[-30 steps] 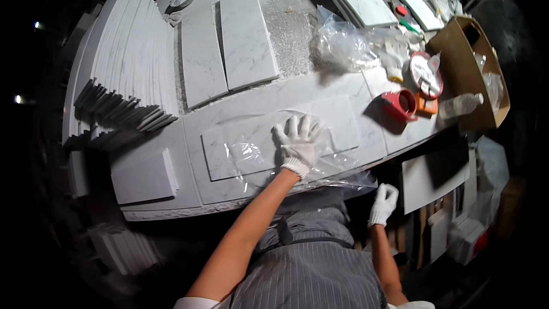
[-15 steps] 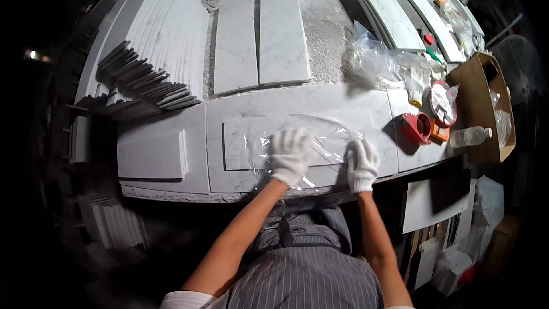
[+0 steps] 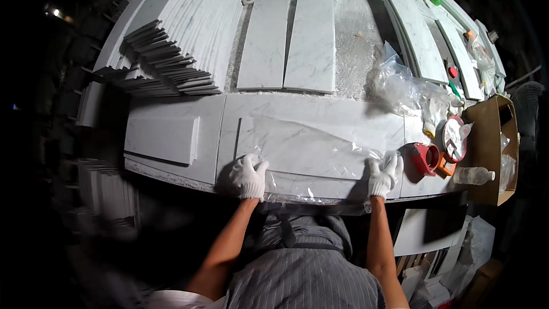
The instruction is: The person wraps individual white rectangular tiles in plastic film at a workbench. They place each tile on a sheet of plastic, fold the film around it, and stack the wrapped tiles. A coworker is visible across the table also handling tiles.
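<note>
Shifting off the middle of the pale slab (image 3: 247, 137), the left hand (image 3: 250, 178) is now down by its near left corner, with the right hand (image 3: 383, 178) near the other end, and the clear film (image 3: 309, 149) lies smoother across the slab, looking better controlled! Left fingers part a little, right fingers curl at bunched film; how firmly either grips, I can't tell. The slab lies on the veined worktop (image 3: 366, 109), straight ahead; a tall slab stack (image 3: 183, 28), red tape dispenser (image 3: 424, 159) and cardboard box (image 3: 483, 131) flank it, the room beyond dark.
</note>
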`<state>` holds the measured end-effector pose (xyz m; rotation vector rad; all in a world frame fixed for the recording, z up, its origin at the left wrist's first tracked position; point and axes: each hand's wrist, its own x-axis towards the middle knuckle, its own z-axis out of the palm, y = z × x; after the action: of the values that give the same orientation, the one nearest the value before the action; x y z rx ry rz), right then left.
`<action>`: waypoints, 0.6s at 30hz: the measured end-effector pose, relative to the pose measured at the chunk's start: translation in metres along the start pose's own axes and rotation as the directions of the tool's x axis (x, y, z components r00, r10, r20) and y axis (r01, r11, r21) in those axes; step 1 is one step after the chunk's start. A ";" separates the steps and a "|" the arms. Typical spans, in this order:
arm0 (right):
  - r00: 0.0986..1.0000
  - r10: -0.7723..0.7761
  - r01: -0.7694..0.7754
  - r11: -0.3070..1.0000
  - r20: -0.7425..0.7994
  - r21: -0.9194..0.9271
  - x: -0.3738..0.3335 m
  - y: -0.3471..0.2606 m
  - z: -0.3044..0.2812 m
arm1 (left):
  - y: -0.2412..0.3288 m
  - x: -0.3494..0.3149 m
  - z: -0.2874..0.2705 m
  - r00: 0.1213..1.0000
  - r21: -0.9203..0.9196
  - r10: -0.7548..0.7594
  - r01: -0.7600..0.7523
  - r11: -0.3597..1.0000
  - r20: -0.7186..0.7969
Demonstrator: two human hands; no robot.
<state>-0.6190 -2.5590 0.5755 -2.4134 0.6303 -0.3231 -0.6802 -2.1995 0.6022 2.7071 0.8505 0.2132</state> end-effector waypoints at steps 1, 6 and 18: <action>0.998 -0.048 0.047 0.999 -0.047 -0.011 0.004 0.005 0.004 | -0.002 0.003 -0.004 0.999 -0.038 -0.030 0.031 0.999 0.033; 0.995 0.020 -0.006 0.990 -0.098 0.139 0.016 0.015 0.017 | -0.007 0.009 -0.017 0.979 -0.143 -0.161 0.178 0.974 0.122; 0.960 -0.276 0.276 0.961 -0.043 -0.013 0.005 -0.016 0.015 | -0.008 -0.009 -0.033 0.986 0.236 0.026 0.013 0.972 -0.162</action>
<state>-0.6032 -2.5431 0.5740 -2.5084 0.3111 -0.4916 -0.6993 -2.1908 0.6301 2.9462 0.9687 0.3624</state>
